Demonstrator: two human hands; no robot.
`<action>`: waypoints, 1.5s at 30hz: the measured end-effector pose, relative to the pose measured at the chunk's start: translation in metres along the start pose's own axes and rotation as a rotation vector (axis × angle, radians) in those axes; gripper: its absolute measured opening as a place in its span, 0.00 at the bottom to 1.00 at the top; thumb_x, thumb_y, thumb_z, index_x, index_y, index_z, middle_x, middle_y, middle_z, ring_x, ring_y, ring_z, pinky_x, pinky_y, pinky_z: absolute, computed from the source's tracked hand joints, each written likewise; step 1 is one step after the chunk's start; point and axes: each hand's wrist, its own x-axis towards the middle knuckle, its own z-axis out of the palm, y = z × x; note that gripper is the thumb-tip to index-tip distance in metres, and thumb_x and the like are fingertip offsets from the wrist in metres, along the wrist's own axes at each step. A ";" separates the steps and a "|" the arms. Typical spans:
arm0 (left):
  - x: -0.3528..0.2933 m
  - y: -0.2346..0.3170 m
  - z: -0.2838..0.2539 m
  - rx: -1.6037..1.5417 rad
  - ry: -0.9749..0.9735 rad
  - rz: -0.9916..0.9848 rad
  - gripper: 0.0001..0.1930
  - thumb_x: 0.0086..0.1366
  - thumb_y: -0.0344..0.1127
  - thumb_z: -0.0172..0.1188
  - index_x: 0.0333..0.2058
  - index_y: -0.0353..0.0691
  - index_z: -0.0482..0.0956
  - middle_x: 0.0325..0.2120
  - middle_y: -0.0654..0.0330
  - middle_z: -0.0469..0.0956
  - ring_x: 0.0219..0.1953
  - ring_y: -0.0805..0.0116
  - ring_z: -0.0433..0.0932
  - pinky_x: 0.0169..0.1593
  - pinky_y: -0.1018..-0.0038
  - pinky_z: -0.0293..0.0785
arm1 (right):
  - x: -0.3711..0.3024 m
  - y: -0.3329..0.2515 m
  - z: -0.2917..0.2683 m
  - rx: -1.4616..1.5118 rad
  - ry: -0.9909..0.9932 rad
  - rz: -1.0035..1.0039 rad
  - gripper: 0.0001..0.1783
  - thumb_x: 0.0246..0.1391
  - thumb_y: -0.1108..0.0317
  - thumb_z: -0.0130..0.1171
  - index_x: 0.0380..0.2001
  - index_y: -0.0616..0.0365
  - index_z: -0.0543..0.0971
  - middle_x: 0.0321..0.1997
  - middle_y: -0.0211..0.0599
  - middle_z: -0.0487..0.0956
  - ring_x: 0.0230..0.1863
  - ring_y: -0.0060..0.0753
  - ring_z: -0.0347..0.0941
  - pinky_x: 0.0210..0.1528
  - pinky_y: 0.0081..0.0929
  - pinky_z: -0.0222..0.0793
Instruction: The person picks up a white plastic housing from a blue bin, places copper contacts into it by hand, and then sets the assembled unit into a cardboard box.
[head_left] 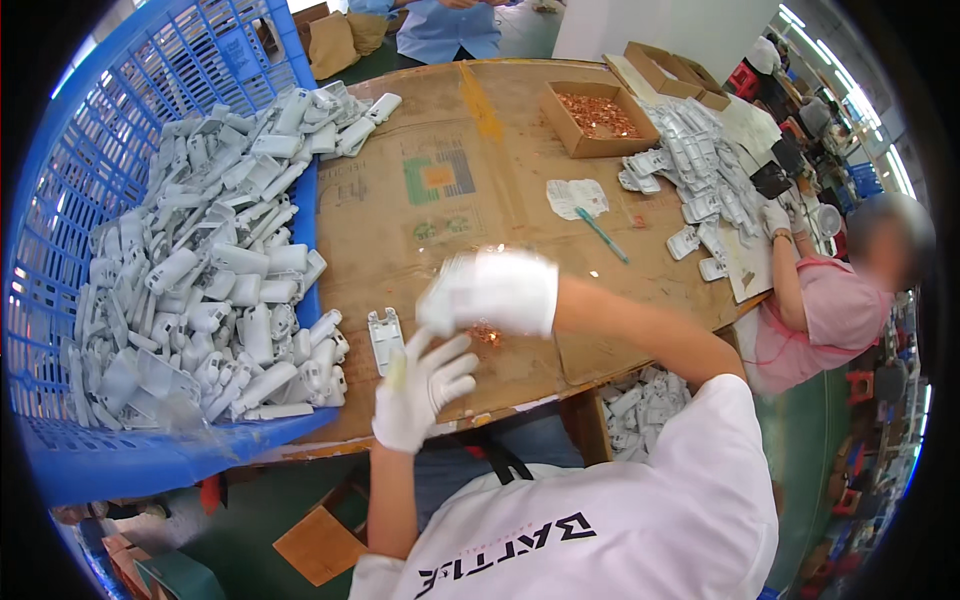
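My left hand (418, 392), in a white glove, is raised near the table's front edge with its fingers spread and nothing visible in them. Just beyond and above it, my right hand (495, 290), gloved the same way, reaches across from the right. Motion smears its fingers, so whether it holds anything is hidden. A white plastic housing (385, 340) lies alone on the cardboard, beside the left hand's fingertips. Small copper-coloured pieces (487, 335) are scattered under the right hand, and a few more glint behind it.
A blue crate (165, 60) heaped with white housings (240, 260) takes up the left. On the cardboard-covered table (370, 240) are a box of copper pieces (600, 118), paper (570, 196), a teal pen (602, 236) and stacked housings (690, 150). A co-worker (830, 300) sits at the right.
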 end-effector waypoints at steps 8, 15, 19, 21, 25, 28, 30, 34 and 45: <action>0.008 -0.034 -0.002 0.476 0.275 -0.040 0.19 0.66 0.29 0.52 0.56 0.34 0.67 0.37 0.52 0.77 0.33 0.64 0.80 0.37 0.69 0.81 | -0.066 0.068 0.010 -0.072 0.156 0.567 0.09 0.48 0.75 0.58 0.34 0.50 0.80 0.40 0.36 0.78 0.42 0.45 0.76 0.47 0.36 0.73; -0.004 -0.026 0.005 0.417 0.328 -0.065 0.17 0.65 0.28 0.50 0.52 0.34 0.68 0.36 0.53 0.77 0.37 0.61 0.81 0.39 0.67 0.81 | -0.057 0.107 0.031 -0.098 -0.211 0.631 0.07 0.52 0.71 0.57 0.34 0.48 0.81 0.43 0.33 0.78 0.45 0.43 0.76 0.47 0.36 0.73; -0.008 -0.029 0.027 0.443 0.289 0.101 0.29 0.60 0.26 0.58 0.60 0.43 0.61 0.41 0.53 0.75 0.39 0.61 0.81 0.38 0.67 0.82 | -0.047 0.099 0.027 -0.225 -0.432 0.604 0.07 0.52 0.70 0.58 0.35 0.48 0.81 0.43 0.36 0.78 0.46 0.44 0.76 0.47 0.36 0.74; -0.005 -0.028 0.027 0.421 0.251 0.111 0.32 0.59 0.24 0.57 0.62 0.43 0.59 0.42 0.52 0.75 0.39 0.60 0.81 0.40 0.66 0.82 | -0.044 0.092 0.026 -0.279 -0.521 0.623 0.07 0.51 0.70 0.59 0.35 0.50 0.81 0.43 0.38 0.78 0.46 0.45 0.76 0.46 0.37 0.74; 0.004 -0.032 0.009 0.566 0.278 0.164 0.35 0.57 0.14 0.49 0.64 0.41 0.57 0.45 0.51 0.74 0.40 0.58 0.81 0.41 0.65 0.82 | -0.024 0.079 0.023 -0.270 -0.587 0.663 0.11 0.50 0.68 0.61 0.38 0.58 0.79 0.42 0.50 0.80 0.47 0.52 0.77 0.47 0.43 0.75; 0.011 -0.040 -0.001 0.863 0.404 0.384 0.33 0.56 0.15 0.52 0.62 0.40 0.62 0.48 0.51 0.75 0.44 0.58 0.80 0.48 0.66 0.78 | -0.012 0.085 0.021 -0.234 -0.529 0.755 0.13 0.48 0.70 0.60 0.39 0.59 0.80 0.42 0.50 0.81 0.47 0.54 0.78 0.47 0.41 0.76; 0.014 -0.042 -0.005 1.195 0.466 0.493 0.28 0.55 0.20 0.57 0.57 0.40 0.69 0.48 0.52 0.78 0.48 0.60 0.80 0.55 0.70 0.72 | -0.030 0.069 0.009 -0.153 -0.118 0.722 0.10 0.48 0.72 0.58 0.36 0.57 0.79 0.41 0.47 0.80 0.42 0.52 0.78 0.44 0.40 0.75; 0.001 -0.042 0.037 1.323 0.514 0.532 0.22 0.57 0.24 0.59 0.52 0.41 0.72 0.41 0.47 0.80 0.46 0.50 0.80 0.49 0.65 0.75 | -0.030 -0.049 0.022 0.245 0.171 0.623 0.09 0.45 0.77 0.60 0.33 0.57 0.76 0.32 0.40 0.74 0.37 0.45 0.73 0.42 0.34 0.71; -0.050 -0.077 0.045 1.421 0.649 0.515 0.23 0.57 0.25 0.61 0.52 0.41 0.70 0.39 0.47 0.80 0.43 0.48 0.80 0.46 0.63 0.76 | -0.036 -0.135 0.071 0.283 0.277 0.756 0.09 0.45 0.77 0.63 0.32 0.56 0.77 0.36 0.41 0.72 0.42 0.48 0.71 0.44 0.37 0.70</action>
